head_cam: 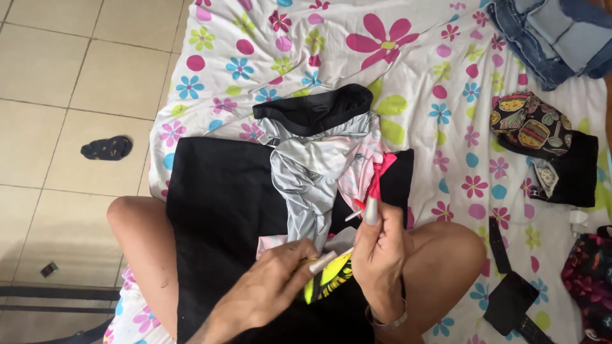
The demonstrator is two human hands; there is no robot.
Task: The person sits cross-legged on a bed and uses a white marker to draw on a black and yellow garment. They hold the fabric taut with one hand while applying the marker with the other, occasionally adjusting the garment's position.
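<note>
The left hand (271, 290) reaches in from below, palm down, fingers curled and pinching. The right hand (377, 245) stands upright beside it, thumb raised, fingers closed. Both bare knees spread wide apart.

2 hands (319, 274), 1 sock (106, 148), 1 jeans (553, 35).

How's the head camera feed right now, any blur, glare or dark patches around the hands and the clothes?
Head view: even, soft daylight, no hard shadows. The left hand and right hand are slightly motion-blurred. The silver garment shows a mild sheen, not blown out. The black cloth reads as a flat dark mass with little fold detail. The flowered sheet is sharp; edges show slight wide-angle stretch.
</note>
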